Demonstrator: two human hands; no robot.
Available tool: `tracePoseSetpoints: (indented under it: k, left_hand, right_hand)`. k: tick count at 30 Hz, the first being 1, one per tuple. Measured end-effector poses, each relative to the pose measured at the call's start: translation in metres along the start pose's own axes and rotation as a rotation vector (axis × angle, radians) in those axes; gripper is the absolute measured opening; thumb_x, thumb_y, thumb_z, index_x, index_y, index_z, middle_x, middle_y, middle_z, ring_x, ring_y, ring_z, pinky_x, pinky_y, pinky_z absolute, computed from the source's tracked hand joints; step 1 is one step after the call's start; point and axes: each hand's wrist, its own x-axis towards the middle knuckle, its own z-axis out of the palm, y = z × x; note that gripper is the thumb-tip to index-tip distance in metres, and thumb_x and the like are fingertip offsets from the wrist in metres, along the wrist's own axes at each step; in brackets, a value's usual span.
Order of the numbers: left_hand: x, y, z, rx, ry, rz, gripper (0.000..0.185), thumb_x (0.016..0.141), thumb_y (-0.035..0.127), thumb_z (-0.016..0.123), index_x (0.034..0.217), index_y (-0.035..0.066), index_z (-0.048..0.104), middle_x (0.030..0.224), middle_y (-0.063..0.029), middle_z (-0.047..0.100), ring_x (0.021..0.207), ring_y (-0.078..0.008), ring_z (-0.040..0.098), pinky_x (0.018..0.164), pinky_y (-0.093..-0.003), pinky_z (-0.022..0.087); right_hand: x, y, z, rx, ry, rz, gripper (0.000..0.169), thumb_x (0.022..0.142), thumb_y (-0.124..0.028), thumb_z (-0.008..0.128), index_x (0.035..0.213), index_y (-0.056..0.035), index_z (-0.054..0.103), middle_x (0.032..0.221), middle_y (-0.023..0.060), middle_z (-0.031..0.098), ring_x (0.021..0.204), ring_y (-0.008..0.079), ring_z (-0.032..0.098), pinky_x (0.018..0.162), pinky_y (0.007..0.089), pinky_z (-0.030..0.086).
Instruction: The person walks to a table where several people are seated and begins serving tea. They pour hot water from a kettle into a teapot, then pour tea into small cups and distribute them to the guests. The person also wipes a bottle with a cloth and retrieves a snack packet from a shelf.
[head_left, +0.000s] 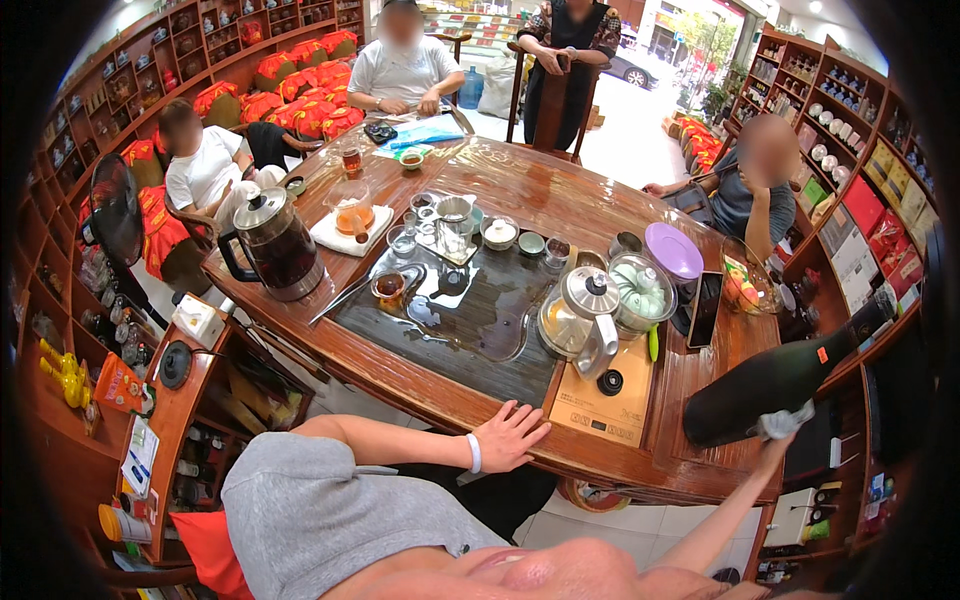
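Note:
My left hand (511, 439) rests with spread fingers on the front edge of the wooden tea table (574, 442); a white band is on its wrist. At the right end of the table, my right hand (778, 448) holds a crumpled grey-white cloth (785, 420) against the side of a large dark green bottle (757, 390). The bottle stands on the tabletop and looks slanted in this wide view. An orange sticker marks its shoulder. Most of my right fingers are hidden by the cloth.
A wet tea tray (450, 352) bears cups. Close to my left hand are an electric stove plate (637, 401), a glass kettle (574, 319) and a phone (705, 309). A dark tea kettle (277, 251) stands left. Several people sit or stand around the table.

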Motion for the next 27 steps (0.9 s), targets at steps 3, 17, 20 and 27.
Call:
tracePoseSetpoints:
  k: [3,17,20,27]
  left_hand:
    - [0.005,0.002,0.001,0.005,0.013,0.041,0.062,0.068,0.032,0.059,0.117,0.001,0.038,0.115,-0.0178,0.038,0.105,-0.0312,0.037,0.090,-0.0460,0.025]
    - [0.145,0.077,0.022,-1.310,-0.124,-0.178,0.076,0.073,0.027,0.062,0.129,0.001,0.018,0.121,-0.0181,0.036,0.108,-0.0237,0.039,0.091,-0.0317,0.032]
    - [0.176,0.092,0.033,-1.658,-0.306,-0.137,0.053,0.074,0.012,0.059,0.121,0.001,0.036,0.109,-0.0079,0.048,0.096,-0.0138,0.046,0.083,-0.0257,0.038]
    - [0.248,0.076,0.006,-1.249,0.331,-0.070,0.044,0.072,0.008,0.056,0.115,0.004,0.044,0.122,-0.0135,0.041,0.116,-0.0256,0.035,0.097,-0.0329,0.027]
  right_hand:
    - [-0.033,0.073,-0.043,-0.507,-0.039,-0.065,0.062,0.075,-0.008,0.054,0.128,-0.0011,0.022,0.126,0.0133,0.033,0.110,0.0231,0.039,0.094,0.0316,0.029]
    - [-0.195,0.057,0.128,-1.018,-0.162,-0.343,0.047,0.068,0.004,0.051,0.114,0.0047,0.042,0.119,0.0202,0.041,0.111,0.0327,0.038,0.094,0.0378,0.029]
    - [-0.202,0.038,0.128,-1.146,-0.315,-0.233,0.059,0.063,0.001,0.058,0.118,0.0050,0.037,0.129,0.0212,0.027,0.117,0.0353,0.029,0.096,0.0391,0.025]
    - [-0.230,-0.150,0.163,-0.625,-0.164,-0.606,0.034,0.065,-0.002,0.055,0.099,-0.0020,0.051,0.100,0.0097,0.046,0.091,0.0248,0.046,0.090,0.0388,0.031]
